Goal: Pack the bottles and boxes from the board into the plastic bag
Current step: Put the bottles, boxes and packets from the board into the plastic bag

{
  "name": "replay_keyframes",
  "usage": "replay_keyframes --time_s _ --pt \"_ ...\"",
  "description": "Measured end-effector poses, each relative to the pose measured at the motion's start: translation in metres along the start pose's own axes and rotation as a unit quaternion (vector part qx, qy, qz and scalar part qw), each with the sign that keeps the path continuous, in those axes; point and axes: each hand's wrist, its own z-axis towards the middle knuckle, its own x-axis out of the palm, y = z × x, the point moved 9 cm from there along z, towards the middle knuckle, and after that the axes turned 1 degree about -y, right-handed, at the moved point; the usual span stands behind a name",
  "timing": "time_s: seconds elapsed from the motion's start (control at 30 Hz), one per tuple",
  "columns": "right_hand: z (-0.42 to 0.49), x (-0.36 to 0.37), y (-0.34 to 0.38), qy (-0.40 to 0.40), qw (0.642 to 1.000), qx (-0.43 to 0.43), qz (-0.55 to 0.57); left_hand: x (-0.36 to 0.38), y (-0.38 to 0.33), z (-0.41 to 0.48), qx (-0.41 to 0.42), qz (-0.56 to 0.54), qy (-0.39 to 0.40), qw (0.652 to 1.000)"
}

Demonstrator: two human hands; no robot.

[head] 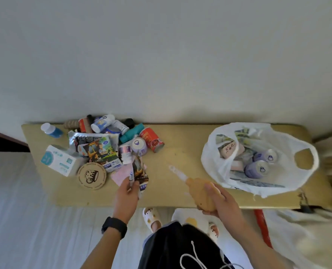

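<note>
a home, by the house slippers, plain wall and snack-strewn board.

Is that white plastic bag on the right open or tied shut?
Open. The plastic bag gapes wide, two purple cans show inside, and its handle loop lies loose.

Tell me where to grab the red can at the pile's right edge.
Best grip the red can across its round body, coming from above and the right: it lies on its side, with bare board to its right and the purple can crowding its left.
</note>
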Motion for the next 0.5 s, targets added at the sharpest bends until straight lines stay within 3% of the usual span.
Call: replay_keyframes --time_s 0.17,0.27,0.37,0.5 --pt "-0.04 -0.14 0.045 -0.15 0.982 -0.096 0.067 0.074 -0.071 -0.032 0.075 0.009 0.033 0.997" --pt "-0.028 -0.213 0.04 -0.224 0.971 -0.085 0.024 0.117 -0.102 -0.041 0.118 0.038 0.07 0.99" --pt "0.007 -0.244 0.016 -0.216 0.976 0.016 0.008 0.157 -0.126 -0.053 0.16 0.076 0.111 0.978" --pt "0.049 -0.222 -0.002 -0.147 0.981 0.099 0.076 0.19 -0.153 -0.08 0.201 0.124 0.127 0.963"
